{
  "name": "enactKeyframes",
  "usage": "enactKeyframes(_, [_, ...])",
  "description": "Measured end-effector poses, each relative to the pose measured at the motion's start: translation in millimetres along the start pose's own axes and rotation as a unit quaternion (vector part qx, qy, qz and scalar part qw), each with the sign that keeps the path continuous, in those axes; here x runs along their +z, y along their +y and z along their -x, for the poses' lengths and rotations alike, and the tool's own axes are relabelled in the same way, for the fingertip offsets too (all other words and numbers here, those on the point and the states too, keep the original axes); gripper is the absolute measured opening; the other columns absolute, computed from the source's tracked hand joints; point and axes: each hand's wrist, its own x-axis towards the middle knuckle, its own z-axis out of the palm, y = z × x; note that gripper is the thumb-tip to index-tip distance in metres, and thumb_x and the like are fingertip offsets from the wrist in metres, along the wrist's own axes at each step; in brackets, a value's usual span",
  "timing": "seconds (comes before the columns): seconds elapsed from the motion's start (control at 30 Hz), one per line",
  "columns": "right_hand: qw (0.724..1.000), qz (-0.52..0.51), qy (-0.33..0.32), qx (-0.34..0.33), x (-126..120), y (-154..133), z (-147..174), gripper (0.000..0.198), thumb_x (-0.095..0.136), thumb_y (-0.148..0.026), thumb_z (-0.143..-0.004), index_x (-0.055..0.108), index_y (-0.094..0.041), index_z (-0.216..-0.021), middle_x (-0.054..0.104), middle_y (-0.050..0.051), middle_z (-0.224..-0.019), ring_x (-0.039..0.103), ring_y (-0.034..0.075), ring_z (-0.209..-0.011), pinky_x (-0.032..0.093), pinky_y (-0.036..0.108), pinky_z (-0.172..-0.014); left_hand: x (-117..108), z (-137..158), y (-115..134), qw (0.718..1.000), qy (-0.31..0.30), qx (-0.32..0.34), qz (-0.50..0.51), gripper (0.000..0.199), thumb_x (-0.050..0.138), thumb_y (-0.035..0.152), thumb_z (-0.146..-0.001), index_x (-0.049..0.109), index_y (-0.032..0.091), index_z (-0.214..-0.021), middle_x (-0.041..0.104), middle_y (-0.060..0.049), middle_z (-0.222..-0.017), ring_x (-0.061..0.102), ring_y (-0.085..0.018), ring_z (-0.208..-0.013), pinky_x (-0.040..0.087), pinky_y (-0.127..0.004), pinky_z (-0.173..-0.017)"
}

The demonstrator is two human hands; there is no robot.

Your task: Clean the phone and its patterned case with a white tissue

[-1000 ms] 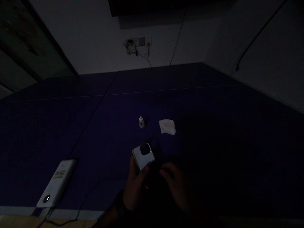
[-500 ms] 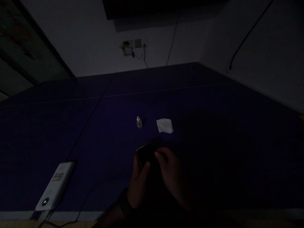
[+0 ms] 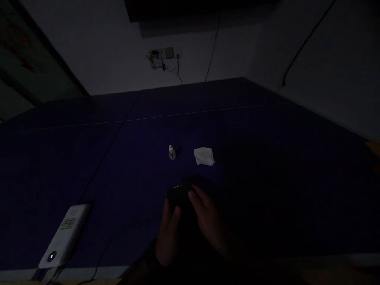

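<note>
A dark, flat thing with rounded corners and a glossy edge, by its look a phone (image 3: 178,192), is held above the blue surface, its lower part lost in shadow. My left hand (image 3: 168,235) is closed round its left side, the thumb lying on its face. At the upper right edge, my right hand (image 3: 206,215) grips it between thumb and fingers. Just beyond the hands stands a small clear dropper bottle (image 3: 172,153) with a white cap. To the right of the bottle lies a folded white wipe or tissue (image 3: 204,156).
A white oblong device (image 3: 64,236) with a round lit display lies at the left front of the blue table (image 3: 142,158), a cable by it. Wall sockets (image 3: 166,53) with plugs and a dark screen (image 3: 202,8) are at the back. The room is very dim.
The phone has tipped so that its top edge shows flatter. My right thumb and fingers have shifted slightly at its upper right edge. The whole view has moved a little.
</note>
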Motion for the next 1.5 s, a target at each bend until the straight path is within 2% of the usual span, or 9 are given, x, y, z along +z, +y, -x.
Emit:
enactKeyframes(0.2, [0.998,-0.037,-0.032,-0.028,2,-6,4,0.048,0.054,-0.063,-0.088,0.072,-0.019,-0.092,0.073,0.007,-0.091,0.067,0.024,-0.085,0.052,0.035,-0.080,-8,5,-4,0.997,-0.012,0.008,-0.078,0.076,0.054,0.064,-0.089,0.036,0.026,-0.153,0.028,-0.007,-0.164,0.021,-0.029,-0.152,0.020,-0.041,-0.124])
enactKeyframes(0.33, [0.998,-0.034,-0.026,-0.043,2,-8,7,0.046,0.054,-0.061,-0.089,0.070,-0.018,-0.081,0.067,0.003,-0.075,0.063,0.021,-0.074,0.048,0.030,-0.069,-10,8,-2,0.994,-0.030,0.001,-0.108,0.081,0.052,0.066,-0.089,0.029,0.024,-0.155,0.026,-0.008,-0.165,0.015,-0.027,-0.153,0.017,-0.040,-0.125])
enactKeyframes(0.43, [0.998,-0.054,-0.017,-0.037,2,-8,6,0.047,0.056,-0.062,-0.086,0.070,-0.018,-0.081,0.066,0.003,-0.073,0.061,0.020,-0.071,0.047,0.029,-0.065,-8,7,3,0.994,-0.036,0.019,-0.106,0.077,0.056,0.062,-0.090,0.031,0.025,-0.153,0.031,-0.010,-0.163,0.022,-0.028,-0.152,0.020,-0.041,-0.124])
enactKeyframes(0.53, [0.995,-0.094,0.028,-0.019,0,-6,-1,0.048,0.059,-0.064,-0.083,0.070,-0.017,-0.082,0.066,0.003,-0.072,0.059,0.019,-0.067,0.046,0.029,-0.062,-7,5,6,0.996,-0.066,0.019,-0.057,0.072,0.065,0.051,-0.089,0.034,0.029,-0.149,0.046,-0.010,-0.153,0.043,-0.029,-0.140,0.036,-0.044,-0.116])
enactKeyframes(0.7, [0.977,-0.181,0.114,-0.021,-12,-4,-15,0.045,0.060,-0.063,-0.084,0.066,-0.018,-0.082,0.065,0.002,-0.071,0.058,0.017,-0.060,0.044,0.028,-0.053,-10,3,7,0.984,-0.164,-0.071,0.006,0.043,0.072,0.041,-0.085,0.064,0.021,-0.123,0.064,-0.012,-0.133,0.059,-0.031,-0.123,0.048,-0.044,-0.102])
enactKeyframes(0.8, [0.965,-0.236,0.112,-0.027,-18,-1,-16,0.038,0.070,-0.056,-0.079,0.065,-0.019,-0.080,0.066,0.001,-0.073,0.060,0.016,-0.063,0.046,0.027,-0.055,-13,0,13,0.988,-0.130,-0.070,0.053,0.037,0.070,0.039,-0.088,0.068,0.019,-0.119,0.068,-0.012,-0.126,0.062,-0.029,-0.118,0.049,-0.042,-0.100])
enactKeyframes(1.0, [0.928,-0.370,0.032,0.041,-20,16,-7,0.032,0.080,-0.042,-0.074,0.069,-0.023,-0.098,0.075,0.005,-0.099,0.071,0.023,-0.087,0.055,0.038,-0.080,-16,-8,41,0.985,-0.075,-0.049,0.145,0.036,0.064,0.042,-0.091,0.071,0.013,-0.112,0.071,-0.016,-0.116,0.067,-0.027,-0.104,0.050,-0.040,-0.094])
enactKeyframes(1.27, [0.927,-0.351,0.010,0.132,-22,24,-9,0.037,0.082,-0.048,-0.071,0.070,-0.018,-0.088,0.077,0.009,-0.087,0.073,0.026,-0.082,0.057,0.044,-0.081,-27,-13,50,0.989,-0.082,-0.044,0.119,0.036,0.067,0.040,-0.089,0.073,0.012,-0.111,0.073,-0.017,-0.111,0.069,-0.026,-0.095,0.053,-0.037,-0.084])
enactKeyframes(1.5, [0.950,-0.279,-0.066,0.127,-24,21,-14,0.053,0.079,-0.062,-0.067,0.070,-0.014,-0.087,0.075,0.012,-0.086,0.072,0.030,-0.087,0.059,0.046,-0.079,-46,-19,66,0.999,-0.004,-0.033,0.019,0.034,0.075,0.043,-0.081,0.074,0.015,-0.099,0.075,-0.009,-0.093,0.067,-0.020,-0.082,0.050,-0.029,-0.075])
